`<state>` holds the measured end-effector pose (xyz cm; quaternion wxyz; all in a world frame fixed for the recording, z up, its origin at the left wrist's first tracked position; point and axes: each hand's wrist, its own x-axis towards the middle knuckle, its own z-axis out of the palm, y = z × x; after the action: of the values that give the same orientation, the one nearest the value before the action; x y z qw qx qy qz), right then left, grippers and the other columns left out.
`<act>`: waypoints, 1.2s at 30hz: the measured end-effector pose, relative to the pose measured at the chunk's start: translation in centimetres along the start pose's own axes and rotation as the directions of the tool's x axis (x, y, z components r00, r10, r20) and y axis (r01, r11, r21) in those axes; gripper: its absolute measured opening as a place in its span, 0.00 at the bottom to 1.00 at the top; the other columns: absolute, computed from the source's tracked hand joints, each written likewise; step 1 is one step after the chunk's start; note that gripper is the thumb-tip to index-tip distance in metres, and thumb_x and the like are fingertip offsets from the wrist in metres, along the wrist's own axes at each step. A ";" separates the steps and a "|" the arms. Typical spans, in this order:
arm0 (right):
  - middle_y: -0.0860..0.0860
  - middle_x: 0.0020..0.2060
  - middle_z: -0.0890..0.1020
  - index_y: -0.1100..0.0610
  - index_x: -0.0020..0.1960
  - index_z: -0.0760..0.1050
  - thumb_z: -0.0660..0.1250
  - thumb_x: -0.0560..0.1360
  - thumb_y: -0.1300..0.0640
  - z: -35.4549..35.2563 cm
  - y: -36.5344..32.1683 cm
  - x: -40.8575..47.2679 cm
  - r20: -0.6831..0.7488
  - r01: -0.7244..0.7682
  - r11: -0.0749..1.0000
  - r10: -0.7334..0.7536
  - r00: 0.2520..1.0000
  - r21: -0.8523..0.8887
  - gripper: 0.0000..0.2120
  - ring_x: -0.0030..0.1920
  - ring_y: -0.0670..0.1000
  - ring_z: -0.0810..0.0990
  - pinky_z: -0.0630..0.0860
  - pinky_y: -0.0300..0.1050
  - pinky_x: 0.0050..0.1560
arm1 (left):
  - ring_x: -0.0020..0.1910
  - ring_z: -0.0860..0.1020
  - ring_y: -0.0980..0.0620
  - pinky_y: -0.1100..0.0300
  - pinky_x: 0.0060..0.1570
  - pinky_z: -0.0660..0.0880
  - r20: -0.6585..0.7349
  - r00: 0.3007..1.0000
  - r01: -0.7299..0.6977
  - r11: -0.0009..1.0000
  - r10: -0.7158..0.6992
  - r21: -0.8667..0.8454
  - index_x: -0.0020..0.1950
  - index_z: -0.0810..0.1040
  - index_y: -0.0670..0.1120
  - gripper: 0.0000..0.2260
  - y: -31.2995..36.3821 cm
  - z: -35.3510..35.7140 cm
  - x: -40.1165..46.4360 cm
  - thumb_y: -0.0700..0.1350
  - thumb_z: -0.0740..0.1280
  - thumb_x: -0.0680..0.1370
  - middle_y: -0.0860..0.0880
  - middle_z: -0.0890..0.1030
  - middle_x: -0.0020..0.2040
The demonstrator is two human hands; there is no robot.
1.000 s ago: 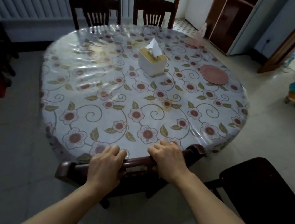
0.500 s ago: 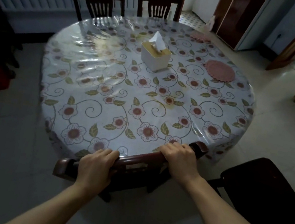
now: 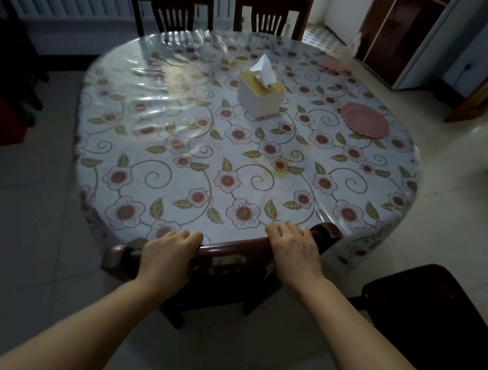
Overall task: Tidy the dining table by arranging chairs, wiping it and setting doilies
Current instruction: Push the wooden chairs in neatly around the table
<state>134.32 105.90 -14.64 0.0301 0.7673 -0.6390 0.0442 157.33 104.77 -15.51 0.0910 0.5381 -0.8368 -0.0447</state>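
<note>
Hands: left hand (image 3: 168,253) and right hand (image 3: 295,248) grip the dark wooden chair's top rail (image 3: 226,254), lower centre.
Left: wiping the floral-clothed round desk (image 3: 178,148); setting the pink round doily (image 3: 365,120).

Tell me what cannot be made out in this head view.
- Near chair: seat and legs mostly hidden by table and arms.
- Right chair: cut off by the frame edge.
- Far doily: small, blurred.
- Left hand and right hand palms: hidden against the rail.
</note>
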 end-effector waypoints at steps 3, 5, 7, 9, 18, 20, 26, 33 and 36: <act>0.59 0.65 0.68 0.58 0.68 0.63 0.71 0.67 0.64 -0.8 0.2 -1.1 0.134 -0.010 1.000 0.008 0.991 0.016 0.32 0.65 0.59 0.67 0.61 0.53 0.69 | 0.49 0.76 0.52 0.58 0.42 0.69 0.067 0.997 0.043 0.998 -0.041 -0.035 0.54 0.70 0.52 0.16 0.6 -0.9 -0.2 0.57 0.67 0.72 0.53 0.78 0.50; 0.58 0.68 0.64 0.57 0.72 0.59 0.71 0.68 0.61 -2.0 -0.1 -2.3 0.130 -0.045 0.998 0.039 0.991 0.040 0.36 0.68 0.58 0.64 0.60 0.50 0.70 | 0.56 0.75 0.51 0.56 0.53 0.69 0.105 0.993 0.058 0.997 -0.052 -0.051 0.62 0.68 0.52 0.22 1.0 -1.3 -0.4 0.60 0.66 0.72 0.52 0.77 0.56; 0.56 0.69 0.63 0.56 0.72 0.58 0.72 0.69 0.58 -3.4 -0.6 -3.7 0.108 -0.076 0.996 0.071 0.992 0.045 0.37 0.68 0.56 0.63 0.61 0.47 0.69 | 0.62 0.72 0.50 0.54 0.62 0.65 0.103 0.994 0.049 0.996 -0.041 -0.080 0.68 0.65 0.51 0.27 1.5 -1.5 -0.8 0.60 0.66 0.72 0.51 0.74 0.62; 0.56 0.70 0.62 0.57 0.73 0.57 0.73 0.70 0.56 -4.2 -1.0 -5.3 0.112 -0.129 0.991 0.125 0.986 0.030 0.38 0.70 0.56 0.62 0.60 0.47 0.69 | 0.64 0.70 0.50 0.53 0.64 0.63 0.064 0.998 -0.001 0.996 0.007 -0.093 0.69 0.64 0.50 0.29 2.2 -1.6 -1.0 0.59 0.66 0.72 0.50 0.73 0.65; 0.56 0.68 0.64 0.57 0.72 0.59 0.71 0.71 0.53 -7.0 0.1 -13.9 0.188 -0.338 0.937 0.349 0.918 -0.090 0.35 0.68 0.57 0.65 0.62 0.48 0.67 | 0.66 0.68 0.47 0.51 0.66 0.61 -0.052 0.963 -0.271 0.948 0.266 -0.167 0.65 0.70 0.49 0.23 9.8 -2.3 -0.9 0.54 0.67 0.72 0.48 0.73 0.65; 0.55 0.68 0.65 0.56 0.72 0.59 0.71 0.71 0.52 -7.9 1.3 -15.7 0.197 -0.377 0.920 0.392 0.898 -0.110 0.34 0.67 0.56 0.66 0.63 0.48 0.66 | 0.67 0.67 0.48 0.51 0.67 0.60 -0.016 0.945 -0.323 0.925 0.327 -0.201 0.66 0.69 0.50 0.22 12.5 -2.5 -1.0 0.55 0.65 0.74 0.49 0.72 0.65; 0.54 0.67 0.65 0.56 0.72 0.59 0.70 0.72 0.52 -9.6 5.9 -19.9 0.163 -0.499 0.864 0.503 0.849 -0.065 0.33 0.67 0.55 0.66 0.65 0.48 0.66 | 0.63 0.69 0.48 0.52 0.63 0.64 0.117 0.901 -0.388 0.897 0.417 -0.213 0.61 0.68 0.50 0.17 20.4 -3.1 -0.3 0.55 0.62 0.76 0.49 0.74 0.61; 0.53 0.68 0.65 0.56 0.72 0.61 0.68 0.74 0.54 -11.2 16.0 -27.2 0.099 -0.583 0.812 0.580 0.808 -0.003 0.30 0.66 0.55 0.67 0.65 0.47 0.64 | 0.65 0.68 0.47 0.54 0.62 0.63 0.209 0.847 -0.448 0.868 0.489 -0.214 0.66 0.66 0.49 0.18 33.6 -2.2 1.3 0.49 0.61 0.77 0.48 0.73 0.64; 0.54 0.66 0.67 0.56 0.70 0.63 0.65 0.75 0.57 -11.6 21.8 -30.8 0.095 -0.640 0.768 0.638 0.764 -0.016 0.25 0.63 0.55 0.69 0.67 0.46 0.61 | 0.67 0.67 0.47 0.52 0.64 0.62 0.257 0.821 -0.449 0.855 0.510 -0.260 0.68 0.64 0.50 0.21 39.7 -1.0 1.7 0.50 0.62 0.77 0.49 0.71 0.67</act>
<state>107.01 133.23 -6.61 -0.0235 0.5055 -0.8623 0.0208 121.45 119.83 -7.46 0.0142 0.2839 -0.9408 -0.1847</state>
